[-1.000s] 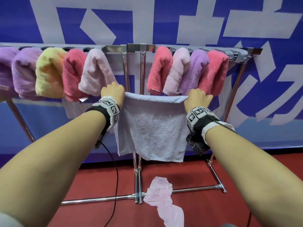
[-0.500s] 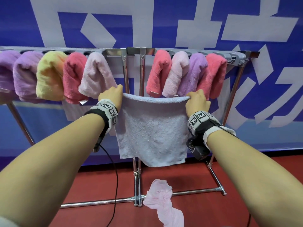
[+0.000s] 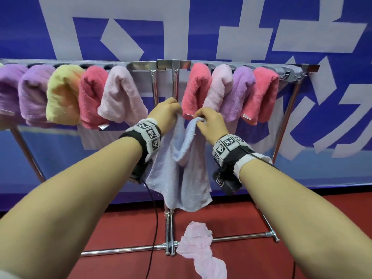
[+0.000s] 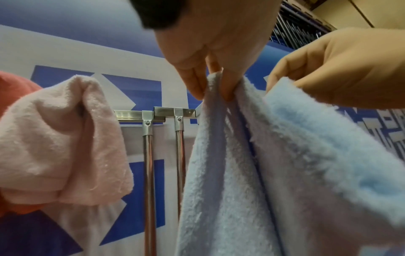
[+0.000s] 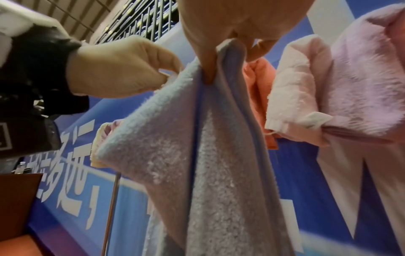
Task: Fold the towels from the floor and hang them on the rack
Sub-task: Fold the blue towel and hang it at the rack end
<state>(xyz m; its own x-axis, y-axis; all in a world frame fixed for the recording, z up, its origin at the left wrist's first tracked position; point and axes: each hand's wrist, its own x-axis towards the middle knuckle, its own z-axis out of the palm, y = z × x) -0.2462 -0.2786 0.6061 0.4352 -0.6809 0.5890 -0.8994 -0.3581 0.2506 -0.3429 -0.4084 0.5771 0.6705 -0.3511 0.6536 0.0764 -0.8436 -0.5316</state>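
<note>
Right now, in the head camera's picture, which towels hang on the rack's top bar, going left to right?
Purple towel → second purple towel → yellow towel → red towel → pale pink towel → coral towel → pink towel → lilac towel → last coral towel.

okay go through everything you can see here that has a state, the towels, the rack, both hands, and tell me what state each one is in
Light blue towel: held in the air, top corners brought close together, hanging doubled, not on the rack.
Left hand: pinches one top corner.
Right hand: pinches the other top corner.
Pink towel on the floor: crumpled, unfolded, at the rack's base.
Rack: standing, gap at its centre.
Hung towels: folded, draped over the bar.
</note>
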